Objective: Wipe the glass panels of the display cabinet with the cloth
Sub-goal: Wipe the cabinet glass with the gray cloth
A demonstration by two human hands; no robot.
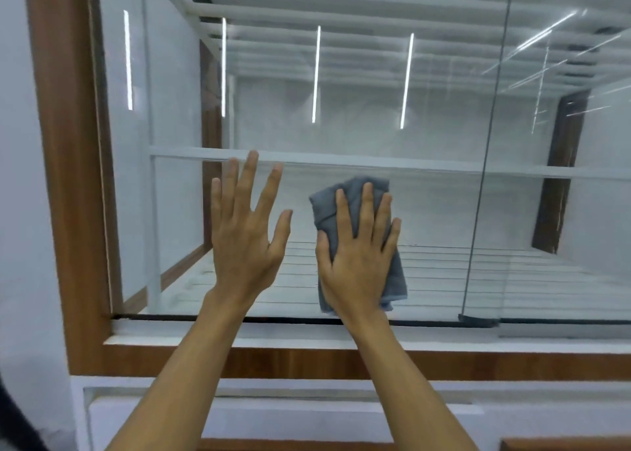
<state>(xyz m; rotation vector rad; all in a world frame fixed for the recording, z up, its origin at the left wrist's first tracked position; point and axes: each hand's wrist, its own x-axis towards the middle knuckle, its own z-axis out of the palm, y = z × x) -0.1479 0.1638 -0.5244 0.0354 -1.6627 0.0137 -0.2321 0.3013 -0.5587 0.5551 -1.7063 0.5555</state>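
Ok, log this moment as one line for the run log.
stage: wiping | right hand: flat, pressing cloth on glass panel | left hand: open, fingers spread, near same panel

Brightly and evenly lit, cool white in tone, apparently from overhead strip lamps. Mirrored in the glass panel (341,116) as thin vertical white streaks, and as slanted, smeared ones at upper right. Hazed by a milky veil across the middle of the pane, with lowered contrast behind it. Almost shadowless, with only faint, soft shading beside the left hand (246,242) and around the cloth (351,194) under the right hand (358,259). Slightly soft all over, crispest on the hands, blurrier towards the edges. Bent by the wide lens, as in the leaning wooden frame (68,177) at left and the bowed glass seam (485,177) at right. Darkened at the lower-left corner.
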